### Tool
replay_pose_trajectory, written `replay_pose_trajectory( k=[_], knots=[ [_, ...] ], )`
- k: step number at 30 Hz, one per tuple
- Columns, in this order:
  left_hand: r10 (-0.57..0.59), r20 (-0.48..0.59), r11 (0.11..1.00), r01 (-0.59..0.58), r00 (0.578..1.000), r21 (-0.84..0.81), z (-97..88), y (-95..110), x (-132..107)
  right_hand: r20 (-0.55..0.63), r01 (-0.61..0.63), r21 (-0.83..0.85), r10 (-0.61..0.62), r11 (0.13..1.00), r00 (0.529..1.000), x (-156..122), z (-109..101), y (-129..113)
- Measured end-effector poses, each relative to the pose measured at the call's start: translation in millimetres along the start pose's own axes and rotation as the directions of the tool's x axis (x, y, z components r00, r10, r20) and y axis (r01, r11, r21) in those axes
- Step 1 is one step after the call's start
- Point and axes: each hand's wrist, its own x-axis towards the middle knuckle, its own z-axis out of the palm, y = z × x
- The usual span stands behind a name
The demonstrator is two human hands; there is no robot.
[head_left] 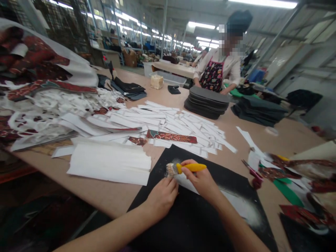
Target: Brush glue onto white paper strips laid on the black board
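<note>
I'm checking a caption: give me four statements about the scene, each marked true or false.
1. The right hand holds a brush with a yellow handle. True.
2. The scissors are in the left hand. False: they lie on the table, beside the black sheet.
3. White strips lie on the table beyond the black sheet. True.
4. The apron on the person across the table is plain white. False: it is dark and printed.

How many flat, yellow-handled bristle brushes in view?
1: the flat, yellow-handled bristle brush is in the right hand, over the large, flat black sheet. Others could be hidden under the loose, multicoloured scraps at right.
</note>
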Motion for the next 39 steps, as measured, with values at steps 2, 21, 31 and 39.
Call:
replay_pose_trajectory(
  k=[2, 21, 31, 39],
  knots=[
    [-0.009, 0.017, 1.0, 0.009, 1.0, -0.009, 0.5, 0, 0, 0.058, -0.038, -0.204, 0.05, 0.978, 0.997, 14, 2, -7],
    [-0.02, 0.032, 0.999, 0.019, 0.999, 0.035, -8.0, 0, 3, -0.216, -0.394, -0.443, 0.33, 0.806, 0.919, -113, -101, 100],
    [-0.003, -0.043, 0.996, 0.007, 0.999, 0.084, -12.1, 1, 5, -0.375, -0.517, -0.367, 0.385, 0.774, 0.843, -144, -93, 102],
    [-0.01, -0.053, 0.997, 0.014, 0.999, 0.079, -9.9, 0, 6, -0.326, -0.444, -0.338, 0.34, 0.829, 0.882, -161, -96, 105]
  ],
)
